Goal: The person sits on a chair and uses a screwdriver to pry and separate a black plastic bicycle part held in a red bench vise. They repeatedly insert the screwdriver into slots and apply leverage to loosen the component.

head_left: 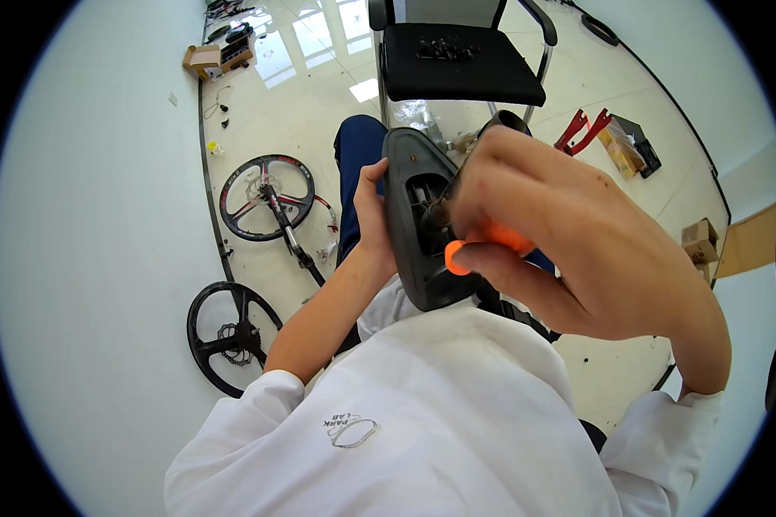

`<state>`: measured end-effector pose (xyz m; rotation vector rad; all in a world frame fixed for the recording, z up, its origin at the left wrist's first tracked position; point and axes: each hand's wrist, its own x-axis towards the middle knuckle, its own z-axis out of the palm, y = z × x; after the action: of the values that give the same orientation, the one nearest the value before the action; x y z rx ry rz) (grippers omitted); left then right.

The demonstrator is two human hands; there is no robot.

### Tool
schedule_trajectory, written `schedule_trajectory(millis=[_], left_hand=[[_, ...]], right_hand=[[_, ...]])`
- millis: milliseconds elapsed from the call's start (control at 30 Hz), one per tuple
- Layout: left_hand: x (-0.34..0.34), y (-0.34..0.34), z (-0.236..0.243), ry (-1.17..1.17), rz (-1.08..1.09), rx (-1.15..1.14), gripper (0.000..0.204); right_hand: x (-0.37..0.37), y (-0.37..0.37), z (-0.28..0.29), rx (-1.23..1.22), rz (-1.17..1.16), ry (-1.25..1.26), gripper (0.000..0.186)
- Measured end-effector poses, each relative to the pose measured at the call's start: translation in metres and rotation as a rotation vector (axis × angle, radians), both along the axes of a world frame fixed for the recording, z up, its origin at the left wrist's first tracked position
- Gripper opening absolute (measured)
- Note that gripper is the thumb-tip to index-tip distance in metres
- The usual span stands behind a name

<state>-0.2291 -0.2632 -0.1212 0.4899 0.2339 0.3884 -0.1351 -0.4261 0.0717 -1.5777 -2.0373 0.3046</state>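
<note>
A dark grey bicycle saddle [409,198], underside turned toward me, stands upright over my lap. My left hand [369,211] grips its left edge. Close to the camera, my right hand [569,233] is shut on an orange-handled tool [483,246]. The tool's dark shaft reaches into the recess on the saddle's underside. The tool's tip is hidden by my fingers and the saddle rails.
A black office chair [461,60] with small dark parts on its seat stands ahead. Two black bicycle wheels [267,198] [228,336] lie on the glossy floor at left. Red parts [582,129] and cardboard boxes [703,241] sit at right, more boxes [215,59] far left.
</note>
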Motion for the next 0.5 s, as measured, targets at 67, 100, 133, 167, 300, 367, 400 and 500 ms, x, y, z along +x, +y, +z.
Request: schedule_trajectory(millis=[67,100,133,167,300,367,400,500], left_hand=[[0.001,0.001,0.002,-0.003,-0.013,-0.038,0.061],[0.001,0.0,0.002,-0.011,-0.028,-0.063,0.061],[0.001,0.001,0.001,-0.023,-0.048,-0.095,0.061],[0.002,0.002,0.0,-0.027,-0.061,-0.116,0.062],[0.0,0.004,0.0,-0.034,-0.049,-0.115,0.063],[0.005,0.001,-0.001,-0.078,-0.039,-0.081,0.064],[0.006,0.0,-0.001,-0.109,-0.047,-0.071,0.065],[0.007,0.003,-0.009,-0.264,-0.1,-0.072,0.067]], right_hand=[[0.0,0.005,-0.006,0.067,-0.012,0.036,0.036],[-0.001,0.007,-0.006,0.085,-0.01,0.063,0.037],[-0.001,0.007,-0.006,0.09,-0.016,0.088,0.038],[0.0,0.008,-0.006,0.095,-0.022,0.113,0.039],[0.005,0.011,-0.009,0.038,-0.022,0.32,0.042],[0.011,0.01,-0.014,0.034,-0.025,0.35,0.041],[0.014,0.01,-0.016,0.055,-0.033,0.31,0.039],[0.008,0.009,-0.016,0.168,-0.085,-0.014,0.033]])
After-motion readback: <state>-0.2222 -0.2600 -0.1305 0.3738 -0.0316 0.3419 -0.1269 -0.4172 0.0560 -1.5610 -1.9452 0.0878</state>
